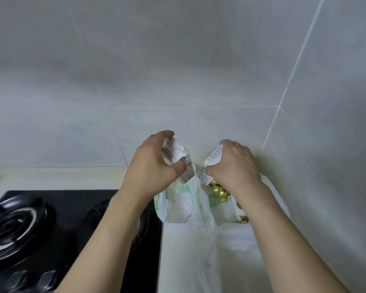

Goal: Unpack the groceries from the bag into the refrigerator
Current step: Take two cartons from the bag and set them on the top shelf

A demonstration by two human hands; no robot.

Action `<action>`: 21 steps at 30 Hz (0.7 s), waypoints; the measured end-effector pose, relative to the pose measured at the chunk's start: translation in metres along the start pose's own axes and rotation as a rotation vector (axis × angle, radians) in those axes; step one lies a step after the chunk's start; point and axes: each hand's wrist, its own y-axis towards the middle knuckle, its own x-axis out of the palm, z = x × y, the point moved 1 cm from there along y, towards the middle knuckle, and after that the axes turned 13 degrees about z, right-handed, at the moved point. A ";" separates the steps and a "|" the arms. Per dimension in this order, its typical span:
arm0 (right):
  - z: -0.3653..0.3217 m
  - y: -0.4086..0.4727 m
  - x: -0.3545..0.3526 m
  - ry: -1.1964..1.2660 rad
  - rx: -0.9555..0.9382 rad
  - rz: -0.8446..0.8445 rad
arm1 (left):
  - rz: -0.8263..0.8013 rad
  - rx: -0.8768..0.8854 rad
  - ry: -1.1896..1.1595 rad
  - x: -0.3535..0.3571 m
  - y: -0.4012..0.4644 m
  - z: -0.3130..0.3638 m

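Stove: black glass gas stove [51, 229] sits at the table's left, its right edge touching the bag.
Left hand: left hand [150, 163] curls round a small white printed carton [174, 152], lifted above the bag's mouth.
Left carton axis: long axis tilts, top toward the wall, lower end down toward the bag.
Right hand: right hand [232, 163] grips a second small white barcoded carton [213, 156], just beside the first, tilted the opposite way.
Bag: white plastic grocery bag with green print [188, 240] stands open below both hands, at the table's right by the tiled wall corner.
Inside: gold foil-wrapped items [218, 190] lie under the right hand.
Next move: both cartons look clear of the bag; the refrigerator is out of view, so carrying direction cannot be told.
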 end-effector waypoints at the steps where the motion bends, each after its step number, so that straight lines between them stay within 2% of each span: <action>1: -0.007 -0.003 -0.003 0.039 -0.009 0.006 | 0.029 -0.021 -0.015 -0.012 -0.004 -0.001; 13: -0.084 -0.039 -0.010 0.361 -0.232 0.073 | 0.326 -0.208 0.066 -0.095 -0.051 -0.025; 21: -0.142 -0.070 0.011 0.469 -0.380 -0.053 | 0.462 -0.327 0.180 -0.152 -0.099 -0.037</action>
